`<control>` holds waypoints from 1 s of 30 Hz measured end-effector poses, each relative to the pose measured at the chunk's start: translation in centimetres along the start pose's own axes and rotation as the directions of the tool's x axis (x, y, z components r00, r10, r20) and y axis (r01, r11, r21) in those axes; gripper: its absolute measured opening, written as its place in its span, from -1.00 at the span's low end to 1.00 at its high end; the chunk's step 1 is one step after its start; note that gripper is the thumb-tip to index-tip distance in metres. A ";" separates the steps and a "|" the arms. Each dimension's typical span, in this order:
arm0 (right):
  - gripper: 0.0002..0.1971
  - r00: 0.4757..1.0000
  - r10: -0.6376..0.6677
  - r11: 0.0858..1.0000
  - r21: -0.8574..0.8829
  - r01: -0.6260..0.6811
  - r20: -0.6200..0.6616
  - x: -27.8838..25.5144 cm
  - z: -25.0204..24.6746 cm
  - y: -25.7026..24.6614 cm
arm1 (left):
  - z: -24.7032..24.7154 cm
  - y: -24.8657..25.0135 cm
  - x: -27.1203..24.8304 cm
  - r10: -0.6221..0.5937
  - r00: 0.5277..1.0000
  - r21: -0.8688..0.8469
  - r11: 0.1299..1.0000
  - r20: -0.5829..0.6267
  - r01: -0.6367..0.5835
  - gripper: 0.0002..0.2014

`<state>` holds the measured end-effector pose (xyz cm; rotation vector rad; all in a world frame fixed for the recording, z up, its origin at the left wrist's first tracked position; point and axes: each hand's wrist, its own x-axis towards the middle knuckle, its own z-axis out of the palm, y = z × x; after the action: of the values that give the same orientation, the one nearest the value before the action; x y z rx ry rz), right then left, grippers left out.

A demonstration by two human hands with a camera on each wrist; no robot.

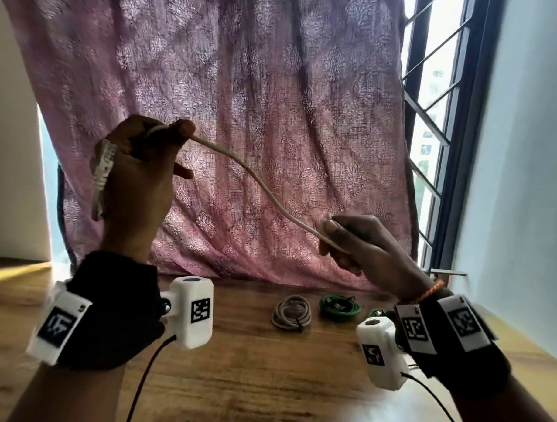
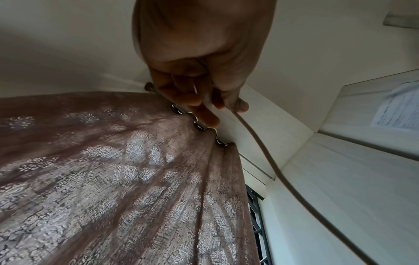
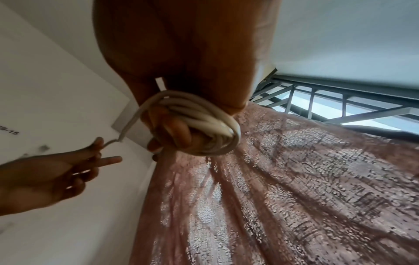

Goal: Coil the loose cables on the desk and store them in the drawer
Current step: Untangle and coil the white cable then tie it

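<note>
Right hand [image 3: 181, 114] fingers are curling round the white cable [image 1: 240, 168] coil; left hand [image 1: 139, 174] fingers are pinching its loose end. Light, springy: likely needs gripping across all loops.

I see a pink patterned curtain [image 1: 242, 130] hanging at twelve o'clock behind the wooden desk [image 1: 249, 383]. At two o'clock a dark-barred window [image 1: 432, 121] lets in daylight beside a pale wall [image 1: 524, 188].

A right hand [image 3: 181, 75] grips a coiled white cable [image 3: 204, 123], loops wound round its fingers [image 3: 176, 130]. One strand runs left to a left hand [image 3: 68, 172] pinching it, before a pink patterned curtain [image 3: 294, 188] and barred window [image 3: 340, 105].
</note>
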<state>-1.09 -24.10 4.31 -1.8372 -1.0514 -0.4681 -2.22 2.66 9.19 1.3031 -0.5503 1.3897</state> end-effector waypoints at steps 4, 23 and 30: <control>-0.50 0.998 0.051 0.995 0.083 -0.053 0.025 0.0 0.7 -0.8 | 0.2 -0.7 -0.2 -0.033 0.999 0.011 0.999 -0.021 0.033 -0.76; -0.58 0.955 0.232 0.637 0.771 -0.005 -0.184 0.1 -1.1 -3.6 | 5.7 -5.4 -8.0 -0.568 0.576 0.516 0.812 0.588 0.274 -0.44; -0.53 0.917 0.300 0.439 0.891 0.113 -0.264 0.4 -2.8 -4.0 | 7.3 -4.4 -9.9 -0.608 0.422 0.600 0.782 0.672 0.170 -0.56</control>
<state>-3.83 -25.51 8.13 -0.7491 -0.6677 -0.1090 2.55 -6.25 0.97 2.3568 -0.4841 0.3459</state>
